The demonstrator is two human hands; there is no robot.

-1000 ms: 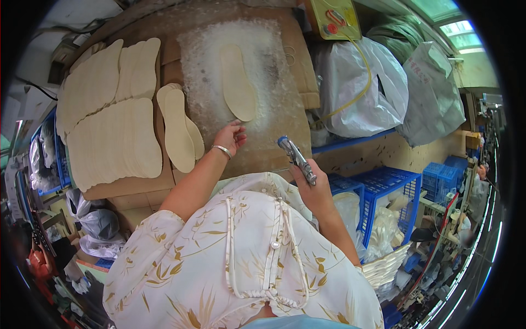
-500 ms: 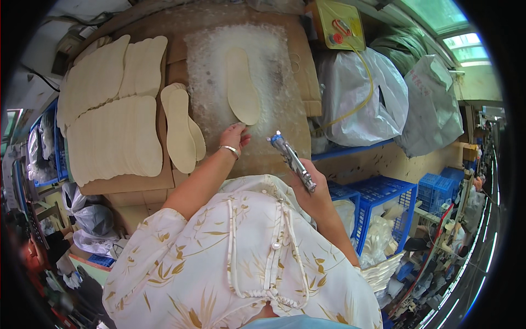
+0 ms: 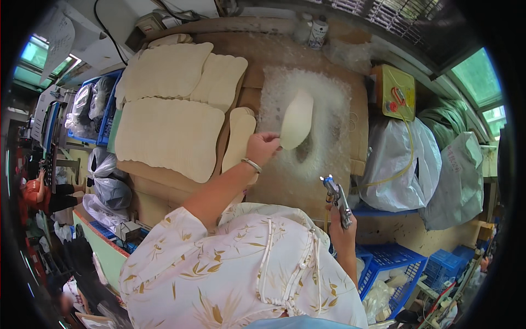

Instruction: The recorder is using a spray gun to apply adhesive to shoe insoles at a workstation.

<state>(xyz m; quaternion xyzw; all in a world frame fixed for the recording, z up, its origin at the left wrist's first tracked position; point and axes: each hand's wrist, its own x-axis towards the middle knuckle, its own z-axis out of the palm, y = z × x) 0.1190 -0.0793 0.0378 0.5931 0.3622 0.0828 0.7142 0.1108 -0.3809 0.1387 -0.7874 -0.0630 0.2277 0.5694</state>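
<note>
My left hand (image 3: pixel 262 148) grips the lower end of a cream shoe insole (image 3: pixel 296 119) and holds it tilted above a white, glue-crusted patch (image 3: pixel 323 109) of the cardboard-covered table (image 3: pixel 285 186). My right hand (image 3: pixel 344 227) holds a metal spray gun (image 3: pixel 336 198) upright near the table's front right edge, nozzle toward the patch. Another insole (image 3: pixel 240 134) lies flat just left of my left hand. A bracelet sits on my left wrist.
Large cream sheets (image 3: pixel 167 134) with scalloped edges lie on the left of the table. A yellow box (image 3: pixel 395 93) sits at the right, two bottles (image 3: pixel 309 30) at the back. Grey sacks (image 3: pixel 405 164) and blue crates (image 3: pixel 392 268) stand to the right. A person (image 3: pixel 44 189) is at far left.
My left hand has lifted the insole off the white patch and tilted it up. The spray gun has stayed near the table's front edge. The view has shifted.
</note>
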